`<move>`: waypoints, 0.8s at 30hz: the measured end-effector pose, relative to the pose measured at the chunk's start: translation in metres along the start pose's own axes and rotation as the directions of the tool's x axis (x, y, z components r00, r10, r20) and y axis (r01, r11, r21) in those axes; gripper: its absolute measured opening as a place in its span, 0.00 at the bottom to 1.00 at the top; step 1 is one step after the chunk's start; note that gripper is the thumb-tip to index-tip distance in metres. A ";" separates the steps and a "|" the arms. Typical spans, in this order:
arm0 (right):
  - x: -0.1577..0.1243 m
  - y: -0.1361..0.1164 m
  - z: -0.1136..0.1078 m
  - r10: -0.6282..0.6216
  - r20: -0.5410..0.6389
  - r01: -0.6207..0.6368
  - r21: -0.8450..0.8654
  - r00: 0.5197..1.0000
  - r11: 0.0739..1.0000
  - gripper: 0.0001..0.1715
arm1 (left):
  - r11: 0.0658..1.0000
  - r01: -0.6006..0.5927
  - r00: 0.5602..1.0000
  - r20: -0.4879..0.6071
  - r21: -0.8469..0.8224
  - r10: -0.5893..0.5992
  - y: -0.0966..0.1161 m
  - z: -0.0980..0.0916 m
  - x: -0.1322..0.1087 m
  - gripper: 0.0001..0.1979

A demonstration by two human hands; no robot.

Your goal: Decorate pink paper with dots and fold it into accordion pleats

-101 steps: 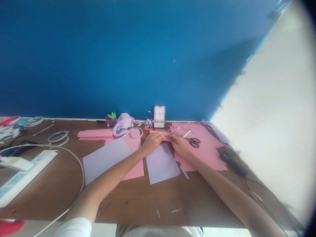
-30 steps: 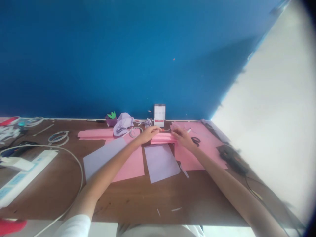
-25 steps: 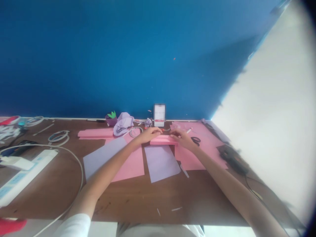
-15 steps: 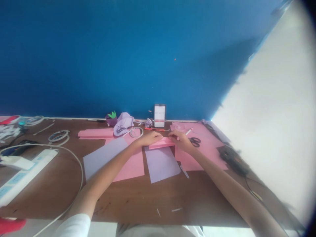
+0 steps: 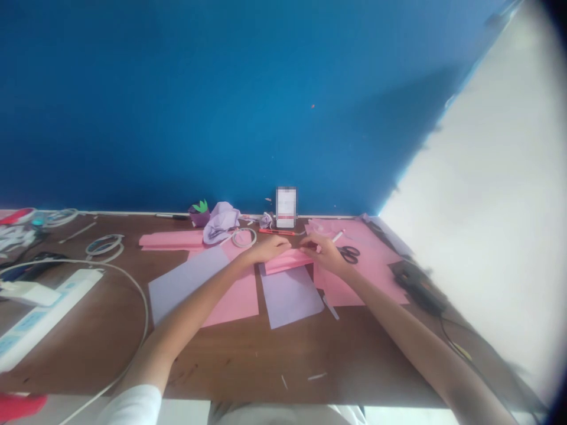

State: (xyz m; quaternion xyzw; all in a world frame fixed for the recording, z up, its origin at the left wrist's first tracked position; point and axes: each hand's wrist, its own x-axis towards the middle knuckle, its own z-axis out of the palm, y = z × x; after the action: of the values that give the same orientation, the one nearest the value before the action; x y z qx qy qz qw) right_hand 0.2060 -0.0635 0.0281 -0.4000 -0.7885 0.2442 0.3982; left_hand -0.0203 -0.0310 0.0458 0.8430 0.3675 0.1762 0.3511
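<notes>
Folded pink paper (image 5: 287, 260), a narrow strip, sits between the person's two hands toward the far edge of the table (image 5: 248, 360), about midway along it. The left hand (image 5: 267, 250) has its fingers closed on the strip's left end. The right hand (image 5: 325, 254) pinches the right end. The strip slopes a little, its left end lower. From here I cannot tell whether it is lifted clear or touches the sheets under it.

Just on the near side of the strip lies a small lilac sheet (image 5: 291, 295). To its left a pink sheet (image 5: 234, 298) lies flat, with a larger lilac sheet (image 5: 183, 282) overlapping it. Under the right forearm a wide pink sheet (image 5: 372, 271) spreads toward the table's right end. On it lie black scissors (image 5: 349, 254), just beside the right hand, and a white pen (image 5: 338, 236).

Against the far edge a phone (image 5: 286, 206) stands upright before the blue wall (image 5: 221, 106), with a red pen (image 5: 277, 232) lying in front of it. Left of that are a tape ring (image 5: 244, 237) and crumpled lilac paper (image 5: 220, 223). A white power strip (image 5: 42, 308) and its looping cable (image 5: 140, 295) occupy the left end.
</notes>
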 end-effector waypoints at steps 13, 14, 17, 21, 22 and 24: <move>0.002 0.008 -0.002 0.129 0.232 -0.127 -0.027 0.964 0.992 0.13 | 0.993 -0.046 0.998 0.046 0.106 0.042 -0.002 0.000 -0.002 0.14; 0.002 0.008 -0.001 0.117 0.230 -0.112 -0.036 0.966 0.993 0.12 | 0.992 -0.043 0.998 0.050 0.120 0.038 -0.004 0.000 -0.002 0.13; 0.002 0.010 0.002 0.094 0.204 -0.083 -0.060 0.974 0.995 0.09 | 0.989 -0.037 0.998 0.052 0.145 0.030 -0.009 0.001 -0.002 0.11; 0.000 0.013 0.007 0.110 0.161 -0.094 -0.105 0.981 0.990 0.07 | 0.988 -0.013 0.999 0.033 0.156 0.008 -0.011 0.002 -0.002 0.12; 0.000 0.013 0.008 0.116 0.151 -0.100 -0.109 0.982 0.989 0.06 | 0.987 -0.012 1.000 0.027 0.159 0.007 -0.010 0.002 -0.002 0.13; -0.002 0.012 0.010 0.129 0.138 -0.114 -0.110 0.982 0.987 0.06 | 0.985 -0.009 1.000 0.016 0.171 0.007 -0.008 0.002 -0.002 0.13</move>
State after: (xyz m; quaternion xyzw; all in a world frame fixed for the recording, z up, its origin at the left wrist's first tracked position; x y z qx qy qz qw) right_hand 0.2034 -0.0589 0.0131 -0.4484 -0.8009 0.2561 0.3034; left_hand -0.0245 -0.0299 0.0388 0.8728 0.3752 0.1391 0.2796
